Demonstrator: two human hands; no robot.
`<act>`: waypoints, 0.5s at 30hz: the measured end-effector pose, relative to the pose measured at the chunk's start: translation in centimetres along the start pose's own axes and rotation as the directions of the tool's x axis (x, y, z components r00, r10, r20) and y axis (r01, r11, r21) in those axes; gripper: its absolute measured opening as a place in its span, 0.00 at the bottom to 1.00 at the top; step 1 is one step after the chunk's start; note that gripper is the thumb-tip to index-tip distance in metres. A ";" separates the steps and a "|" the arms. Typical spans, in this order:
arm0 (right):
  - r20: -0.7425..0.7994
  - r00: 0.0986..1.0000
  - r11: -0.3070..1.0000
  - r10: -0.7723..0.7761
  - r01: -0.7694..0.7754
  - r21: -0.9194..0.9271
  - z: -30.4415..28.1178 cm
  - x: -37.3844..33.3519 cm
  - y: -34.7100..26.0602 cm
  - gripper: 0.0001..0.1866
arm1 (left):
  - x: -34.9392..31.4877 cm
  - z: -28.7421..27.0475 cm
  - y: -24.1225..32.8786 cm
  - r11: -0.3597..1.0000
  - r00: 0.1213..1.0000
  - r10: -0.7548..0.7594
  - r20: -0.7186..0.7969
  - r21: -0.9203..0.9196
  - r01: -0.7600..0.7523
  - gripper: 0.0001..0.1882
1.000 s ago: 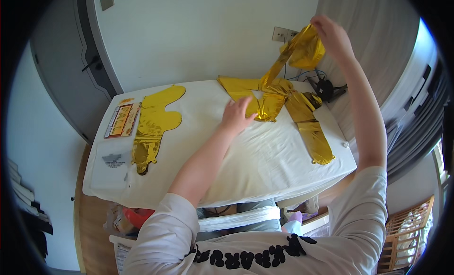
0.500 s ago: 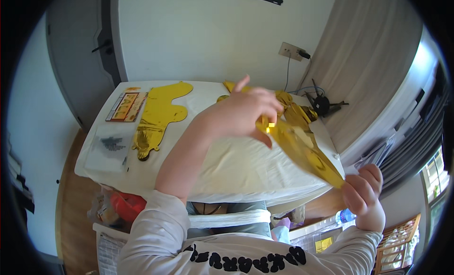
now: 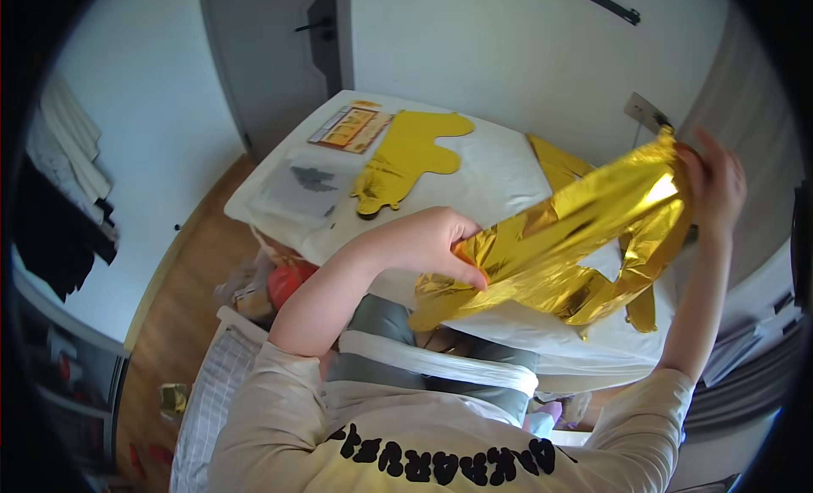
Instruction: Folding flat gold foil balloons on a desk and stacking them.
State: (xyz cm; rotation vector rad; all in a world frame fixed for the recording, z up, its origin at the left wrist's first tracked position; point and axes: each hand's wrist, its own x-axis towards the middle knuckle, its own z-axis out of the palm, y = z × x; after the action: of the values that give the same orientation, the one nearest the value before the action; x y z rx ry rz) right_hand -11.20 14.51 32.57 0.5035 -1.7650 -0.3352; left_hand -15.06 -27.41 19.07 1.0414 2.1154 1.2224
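Note:
A crinkled, uninflated gold foil balloon (image 3: 559, 239) stretches between my two hands above the near right part of the table. My left hand (image 3: 445, 247) pinches its lower left end, thumb in front. My right hand (image 3: 718, 184) grips the upper right end, raised higher, some of its fingers hidden behind the foil. A gap in the foil shows the white table cover through it. Another flat gold foil balloon (image 3: 411, 154) with rounded lobes lies on the table left of the middle. More gold foil (image 3: 555, 160) lies behind the raised one.
The table (image 3: 500, 175) has a white cover. At its left lie an orange printed card (image 3: 351, 129) and a clear plastic bag (image 3: 296, 184) with something dark inside. Below the table's left edge is a red bag (image 3: 290, 283). A wall socket (image 3: 645, 112) is at the back right.
My view has turned to the right-down side, shifting the table rightward in it. My right hand has risen from low beside the table, and the foil now spreads wide between both hands.

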 end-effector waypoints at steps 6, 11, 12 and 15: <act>0.409 0.912 0.999 0.025 -0.037 0.022 15.4 -1.9 -5.0 0.20 | 3.2 -1.7 -8.8 0.945 0.995 -0.077 -0.056 -0.323 0.055 0.39; 0.566 0.818 0.989 0.106 -0.147 0.027 20.2 -7.7 -9.8 0.28 | 4.9 -3.7 -13.4 0.926 0.927 -0.330 -0.181 -0.255 0.280 0.46; 0.644 0.757 0.963 0.109 -0.240 0.119 19.7 -8.2 -12.0 0.28 | 4.3 -4.2 -14.9 0.936 0.908 -0.346 -0.235 -0.160 0.315 0.47; 0.932 0.333 0.738 -0.141 -0.592 0.323 16.6 -9.5 -15.7 0.33 | 3.2 -4.0 -17.5 0.931 0.870 -0.184 -0.457 0.202 0.303 0.45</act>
State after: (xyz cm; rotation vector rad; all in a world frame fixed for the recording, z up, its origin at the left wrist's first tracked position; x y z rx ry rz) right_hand -22.94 5.07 12.89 0.5205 -3.1356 0.3550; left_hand -26.33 -32.35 5.64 0.6034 2.7216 1.1378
